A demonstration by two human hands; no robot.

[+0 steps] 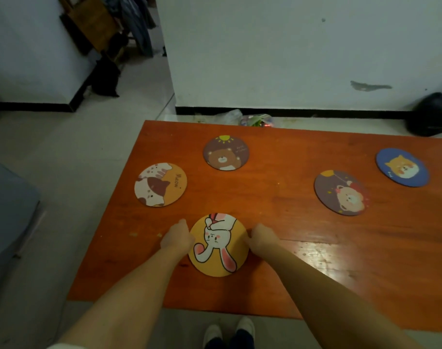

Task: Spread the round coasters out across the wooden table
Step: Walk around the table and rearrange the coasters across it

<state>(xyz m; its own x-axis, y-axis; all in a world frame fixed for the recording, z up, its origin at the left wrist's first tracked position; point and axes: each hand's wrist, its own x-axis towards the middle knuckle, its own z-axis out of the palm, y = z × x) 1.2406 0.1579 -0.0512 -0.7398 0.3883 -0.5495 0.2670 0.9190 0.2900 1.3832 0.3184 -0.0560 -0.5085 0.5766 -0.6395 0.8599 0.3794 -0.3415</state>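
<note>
Several round coasters lie flat on the orange-brown wooden table (278,210). A yellow rabbit coaster (218,245) sits near the front edge. My left hand (177,238) grips its left rim and my right hand (262,239) grips its right rim, fingers curled on the edge. A cat coaster marked "Meow" (160,184) lies at the left. A brown bear coaster with a sun (226,152) lies behind it. A dark bear coaster (340,193) and a blue dog coaster (402,167) lie at the right.
The table's left edge runs diagonally beside pale floor. A white wall with a black skirting stands behind the table. Plastic bags (255,119) lie at the far edge and a dark bag (431,114) sits at the back right. My shoes (230,332) show below the front edge.
</note>
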